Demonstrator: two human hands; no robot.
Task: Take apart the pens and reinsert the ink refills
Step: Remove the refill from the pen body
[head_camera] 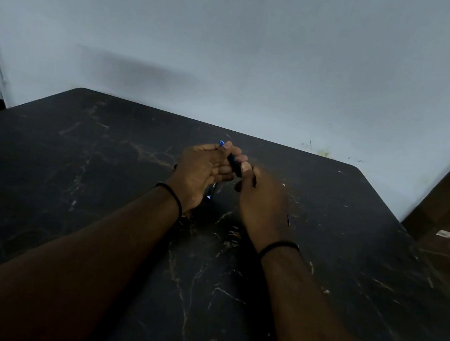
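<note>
Pen [233, 163] up off the table, dark barrel caught between both hands right in the middle of the view! Left hand [203, 171] is palm-up, fingers curled round the far end of it, and a blue tip pokes out past those fingertips [229, 145] toward the wall. Right hand [264, 203] comes in from the other side, back of the hand to the camera, thumb and forefinger pinching the near end of the barrel; its thumbnail sits right against the dark plastic. So the barrel bridges the gap, slanting from upper left down to lower right, with only a short dark stretch showing between the two grips. Below the left palm, a second pen [211, 191] lies on the black marble-patterned table [98, 179], mostly hidden by the hand, a blue bit at its near end. Something thin and dark peeks from the right side of the right hand; too blurred to name. Black bands on both wrists. Pale wall [238, 40] behind.
</note>
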